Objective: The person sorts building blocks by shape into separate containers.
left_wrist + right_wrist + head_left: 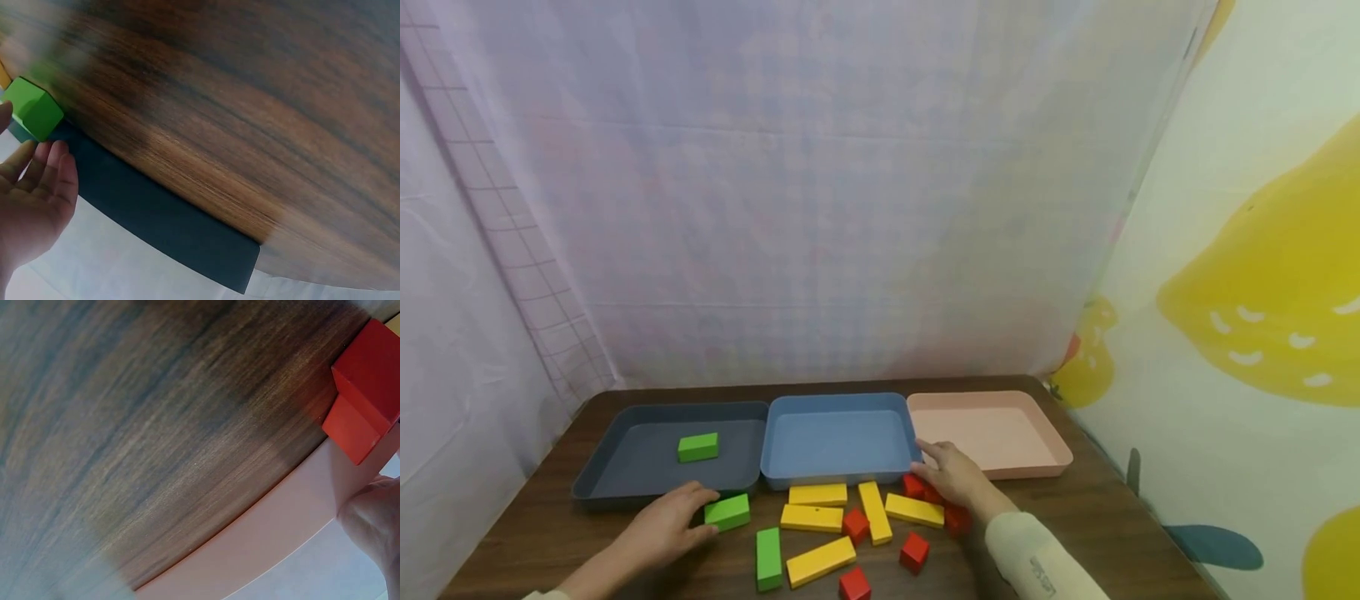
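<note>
1. Just left of the lower middle of the head view, a green block (727, 512) sits beside the near right corner of the dark tray (597, 472).
2. The left hand (672, 521) is at its left side, thumb and fingers parted and loosely bent; whether they touch the block I cannot tell.
3. The right hand (955, 475), right of the lower middle, has its thumb and forefinger apart and reaching toward the blue tray's right edge; it appears to hold nothing, though its other fingers are hidden.
4. Under and beside it lie red blocks (957, 521), partly covered by the hand; more red ones are scattered at the bottom centre.
5. Five yellow blocks (822, 562) lie between the hands, at differing angles.
6. Another green block lies at the lower centre-left, and a third rests inside the dark tray.
7. The blue tray (841, 481) stands in the middle of the row, the pink tray (1026, 473) at its right, all on a brown table (1120, 533).
8. Pale cloth (820, 200) fills the upper frame; yellow fruit prints (1285, 283) show at right.
</note>
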Tool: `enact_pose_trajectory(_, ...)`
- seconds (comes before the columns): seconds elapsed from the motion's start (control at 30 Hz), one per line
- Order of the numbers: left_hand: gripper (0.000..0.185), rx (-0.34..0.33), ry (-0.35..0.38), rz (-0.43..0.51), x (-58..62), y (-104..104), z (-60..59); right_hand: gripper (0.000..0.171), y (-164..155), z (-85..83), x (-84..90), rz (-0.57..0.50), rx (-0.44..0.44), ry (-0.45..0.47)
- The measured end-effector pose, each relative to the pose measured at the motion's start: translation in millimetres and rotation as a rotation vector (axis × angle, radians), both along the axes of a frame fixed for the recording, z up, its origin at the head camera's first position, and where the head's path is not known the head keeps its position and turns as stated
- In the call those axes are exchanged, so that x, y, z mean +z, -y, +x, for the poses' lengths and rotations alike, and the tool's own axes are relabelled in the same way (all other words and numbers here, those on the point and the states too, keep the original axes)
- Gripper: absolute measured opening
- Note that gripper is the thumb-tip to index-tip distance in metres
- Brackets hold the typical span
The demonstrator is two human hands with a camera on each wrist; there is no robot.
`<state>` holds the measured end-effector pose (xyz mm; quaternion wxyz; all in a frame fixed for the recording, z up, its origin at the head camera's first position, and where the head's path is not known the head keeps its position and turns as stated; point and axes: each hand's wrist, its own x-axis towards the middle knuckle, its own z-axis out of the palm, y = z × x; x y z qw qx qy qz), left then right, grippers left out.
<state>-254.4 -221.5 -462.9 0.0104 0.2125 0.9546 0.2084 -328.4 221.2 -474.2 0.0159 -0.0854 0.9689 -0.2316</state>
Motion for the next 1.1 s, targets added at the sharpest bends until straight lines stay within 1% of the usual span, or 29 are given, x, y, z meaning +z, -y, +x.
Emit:
enact_pose_trajectory(0.1, 0.04, 0.028, 0.024, 0.002, 1.7, -2.7, 0.0, 0.058, 0.1, 1.1, 0.6, 0.0, -0.009, 0.009)
enact_pose_trajectory(0.2, 0.039, 0.062, 0.05, 0.0, 1.0, -5.3, -0.6, 0.059, 0.3, 1.9, 1.1, -0.002, -0.015, 0.014)
enact_pose_trajectory(0.33, 0.041, 0.103, 0.064, -0.007, -3.9, -8.9, -1.5, 0.059, -0.5, 1.8, 0.1, -0.004, -0.008, 0.01)
enact_pose_trajectory(0.5, 0.038, 0.095, 0.054, 0.006, -5.5, -10.1, -1.4, 0.059, -1.5, 1.1, -0.7, -0.01, -0.005, 0.01)
enact_pose_trajectory(0.67, 0.034, 0.063, 0.044, 0.04, 0.0, -7.0, -1.5, 0.059, -1.5, 0.8, -0.2, -0.014, -0.004, 0.009)
enact_pose_trajectory(0.8, 0.032, -0.005, -0.002, 0.059, 5.5, -0.9, 0.0, 0.059, -0.8, 0.2, 0.9, -0.012, -0.002, 0.006)
enact_pose_trajectory(0.87, 0.031, -0.046, -0.039, 0.075, 8.9, 2.7, 1.2, 0.059, -0.9, -0.1, 1.1, -0.01, 0.002, 0.003)
enact_pose_trajectory(0.93, 0.031, -0.073, -0.083, 0.1, 12.9, 6.0, 1.5, 0.058, -1.5, 0.0, 1.1, -0.008, 0.018, -0.008)
enact_pose_trajectory(1.03, 0.032, -0.082, -0.15, 0.129, 21.3, 10.5, -0.3, 0.059, -2.4, 1.0, 1.6, -0.012, 0.024, -0.011)
enact_pose_trajectory(1.1, 0.032, -0.057, -0.195, 0.136, 27.3, 13.8, -2.8, 0.058, -2.7, 1.3, 2.0, -0.016, 0.031, -0.015)
